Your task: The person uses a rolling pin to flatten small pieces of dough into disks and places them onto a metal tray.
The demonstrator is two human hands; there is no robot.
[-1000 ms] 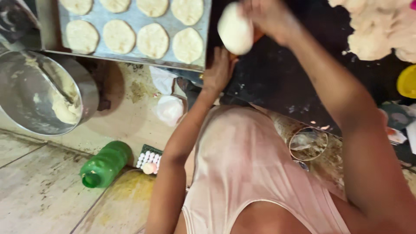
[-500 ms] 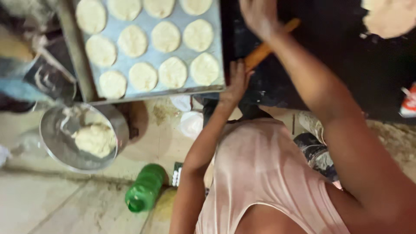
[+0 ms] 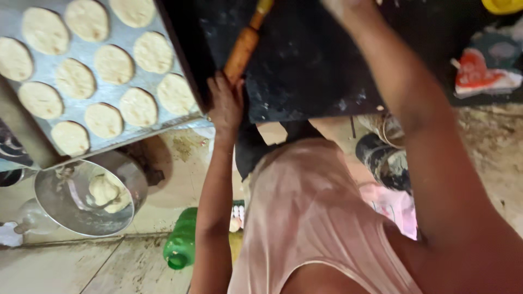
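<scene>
Leaning over the dark floured tabletop (image 3: 310, 65), I have my left hand (image 3: 225, 103) resting fingers-together on the near end of the wooden rolling pin (image 3: 242, 46), which lies angled beside the metal tray (image 3: 98, 41) of dough discs (image 3: 139, 107). The pin should be stiff, fairly light and flour-slick, best gripped round its middle. My right hand (image 3: 344, 6) is cut off at the top edge, so I cannot tell its state.

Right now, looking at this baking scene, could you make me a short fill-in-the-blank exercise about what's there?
1. The left hand rests on the end of an orange ____ lying on the dark board.
2. The flat dough rounds sit in rows on a metal ____.
3. The steel bowl on the floor holds lumps of ____.
4. The plastic bottle lying beside the left arm is ____ in colour.

Missing words: rolling pin; tray; dough; green
</scene>
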